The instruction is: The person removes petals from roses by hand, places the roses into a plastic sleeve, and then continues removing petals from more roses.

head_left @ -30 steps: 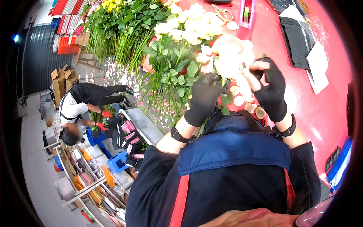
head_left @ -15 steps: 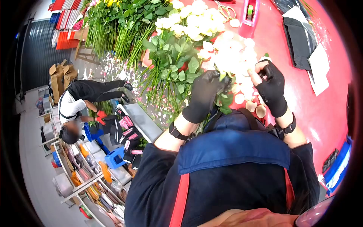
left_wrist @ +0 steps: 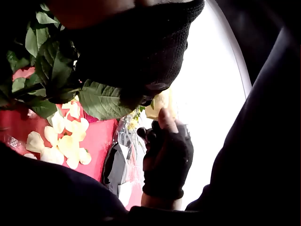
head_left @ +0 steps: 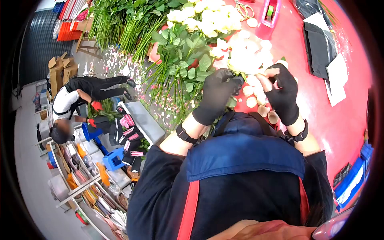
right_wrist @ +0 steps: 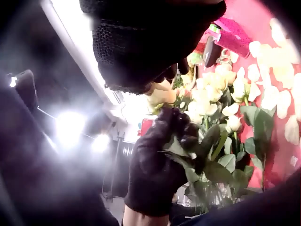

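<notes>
In a black glove with bare wrist above it, my left hand (head_left: 218,94) grips a pale cream rose (right_wrist: 162,96) by its stem just beneath the bloom. Green leaves (left_wrist: 106,100) hang from the stem by this hand. My right hand (head_left: 283,94), in a black glove with bare fingertips, pinches at an outer petal (left_wrist: 161,104) of the bloom with thumb and forefinger. Bright light washes out the bloom in the head view. Loose petals (left_wrist: 69,145) lie on the red table beneath both hands.
White roses (head_left: 208,20) with long leafy stems lie left of the hands. Scissors (head_left: 245,11), a pink tape dispenser (head_left: 271,14) and a black folded package (head_left: 316,50) lie on the red table (head_left: 316,112). Another person (head_left: 66,104) in red gloves bends beside shelves at left.
My right hand has lifted briefly off the bloom and come back to its edge. A pale petal with green shows beyond it on the table. The other person's red-gloved hands have moved apart.
</notes>
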A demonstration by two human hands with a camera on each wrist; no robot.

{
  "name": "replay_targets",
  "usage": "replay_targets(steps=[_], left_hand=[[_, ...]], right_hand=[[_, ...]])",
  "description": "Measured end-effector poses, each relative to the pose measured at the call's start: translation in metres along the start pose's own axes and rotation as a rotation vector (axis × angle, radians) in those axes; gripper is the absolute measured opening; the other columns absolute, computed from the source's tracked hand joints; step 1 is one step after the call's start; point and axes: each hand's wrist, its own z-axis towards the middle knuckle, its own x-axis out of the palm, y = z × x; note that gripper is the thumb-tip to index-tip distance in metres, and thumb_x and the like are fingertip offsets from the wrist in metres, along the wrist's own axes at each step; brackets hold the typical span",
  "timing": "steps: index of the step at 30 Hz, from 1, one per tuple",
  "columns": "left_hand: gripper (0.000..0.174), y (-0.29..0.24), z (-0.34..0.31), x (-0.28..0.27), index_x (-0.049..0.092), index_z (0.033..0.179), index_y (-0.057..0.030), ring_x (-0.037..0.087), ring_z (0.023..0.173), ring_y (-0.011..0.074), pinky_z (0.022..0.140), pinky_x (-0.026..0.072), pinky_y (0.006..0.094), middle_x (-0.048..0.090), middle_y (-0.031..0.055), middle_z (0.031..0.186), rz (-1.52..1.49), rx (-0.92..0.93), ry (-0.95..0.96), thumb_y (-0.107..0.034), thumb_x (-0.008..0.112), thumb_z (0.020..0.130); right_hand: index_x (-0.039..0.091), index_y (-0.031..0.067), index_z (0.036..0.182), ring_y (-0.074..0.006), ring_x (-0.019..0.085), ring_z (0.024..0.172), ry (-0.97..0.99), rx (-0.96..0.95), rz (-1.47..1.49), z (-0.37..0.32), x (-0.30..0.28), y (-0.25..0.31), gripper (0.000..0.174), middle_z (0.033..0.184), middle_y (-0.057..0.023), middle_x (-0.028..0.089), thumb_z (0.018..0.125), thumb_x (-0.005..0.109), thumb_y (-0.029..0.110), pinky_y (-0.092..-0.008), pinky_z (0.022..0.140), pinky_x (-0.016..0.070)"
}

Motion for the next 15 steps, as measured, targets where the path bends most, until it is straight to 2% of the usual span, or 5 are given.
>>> replay_targets(steps=[1, 4, 10, 13, 15], left_hand=[[0.011, 0.001, 0.000, -0.001, 0.068, 0.093, 0.0018, 0.060, 0.067, 0.0081, 0.062, 0.0483, 0.0252, 0.069, 0.0049, 0.079, -0.086, -0.024, 0.007, -0.007, 0.069, 0.087], [0.011, 0.005, 0.000, -0.004, 0.068, 0.094, 0.0018, 0.060, 0.067, 0.0084, 0.063, 0.0484, 0.0254, 0.069, 0.0044, 0.079, 0.112, 0.064, -0.011, -0.007, 0.068, 0.087], [0.014, 0.007, 0.002, 0.003, 0.066, 0.094, 0.0022, 0.061, 0.068, 0.0087, 0.062, 0.0488, 0.0261, 0.069, 0.0054, 0.081, 0.489, 0.176, -0.072, -0.006, 0.071, 0.083], [0.020, 0.011, -0.001, 0.003, 0.065, 0.099, 0.0023, 0.061, 0.069, 0.0084, 0.061, 0.0491, 0.0271, 0.070, 0.0063, 0.081, 0.369, 0.160, -0.027, -0.006, 0.072, 0.082], [0.023, -0.001, -0.008, 0.003, 0.065, 0.103, 0.0029, 0.062, 0.072, 0.0085, 0.064, 0.0499, 0.0272, 0.070, 0.0066, 0.086, 0.352, 0.093, -0.030, -0.005, 0.071, 0.082]], right_hand=[[0.066, 0.0029, 0.089, -0.0182, 0.060, 0.067, 0.017, 0.034, -0.011, -0.002, -0.004, -0.008, 0.014, 0.080, -0.0077, 0.061, 0.079, 0.077, 0.003, -0.0302, 0.061, 0.0465], [0.068, 0.0033, 0.100, -0.0178, 0.062, 0.072, 0.130, 0.150, -0.106, -0.007, -0.018, -0.026, 0.022, 0.090, -0.0077, 0.063, 0.080, 0.076, 0.003, -0.0285, 0.067, 0.0496], [0.066, 0.0013, 0.095, -0.0131, 0.061, 0.073, 0.055, 0.041, 0.062, 0.002, -0.013, 0.000, 0.017, 0.088, -0.0066, 0.062, 0.081, 0.075, 0.004, -0.0274, 0.066, 0.0484], [0.063, 0.0016, 0.091, -0.0146, 0.060, 0.070, 0.035, 0.105, 0.265, 0.010, 0.001, 0.012, 0.017, 0.082, -0.0060, 0.059, 0.080, 0.076, 0.001, -0.0285, 0.063, 0.0477], [0.061, 0.0028, 0.088, -0.0163, 0.060, 0.069, 0.086, -0.036, 0.120, 0.010, 0.000, 0.011, 0.016, 0.081, -0.0065, 0.059, 0.080, 0.075, 0.000, -0.0290, 0.062, 0.0470]])
